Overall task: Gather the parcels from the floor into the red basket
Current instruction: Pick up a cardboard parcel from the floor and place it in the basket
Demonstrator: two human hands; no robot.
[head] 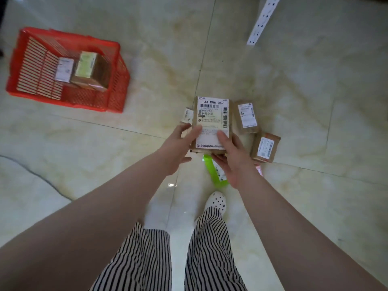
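Note:
A brown cardboard parcel [212, 118] with a large white shipping label is lifted above the floor, held from both sides. My left hand [178, 148] grips its near left edge, and my right hand [233, 158] holds its near right corner from below. The red basket [109, 101] stands on the floor to the far left, with two parcels [90, 70] inside. On the floor under and beside the held one lie other parcels: two brown boxes [246, 116] [265, 148] to the right, a green packet [215, 173] partly hidden by my right hand, and one [187, 115] peeking out at left.
Glossy marble floor tiles [126, 154] spread all around. A white perforated metal strip [262, 19] lies at the upper right. A dark cable [42, 177] runs along the floor at left. My striped trousers and a white shoe [217, 201] are below the hands.

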